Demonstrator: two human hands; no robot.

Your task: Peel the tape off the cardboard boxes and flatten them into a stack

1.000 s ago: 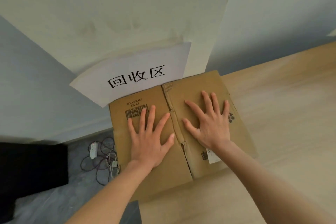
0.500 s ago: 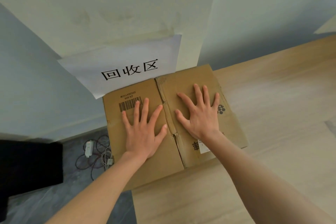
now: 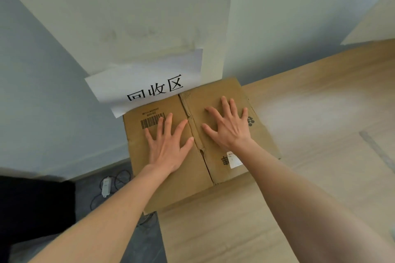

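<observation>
A flattened brown cardboard box lies on the wooden table at its left end, against the white pillar. A crease runs down its middle. My left hand presses flat on the left panel below a barcode, fingers spread. My right hand presses flat on the right panel, fingers spread too. A white label shows beside my right wrist. The box's left part hangs over the table edge. I cannot tell whether other flattened boxes lie underneath.
A white paper sign with black characters hangs on the pillar just behind the box. Left of the table, on the grey floor, lie a white power strip and tangled cables. A black object sits at the lower left.
Both hands stay flat on the box in the same places. The box now covers the bottom of the sign's characters. My head has shifted a little, so the view has moved.
</observation>
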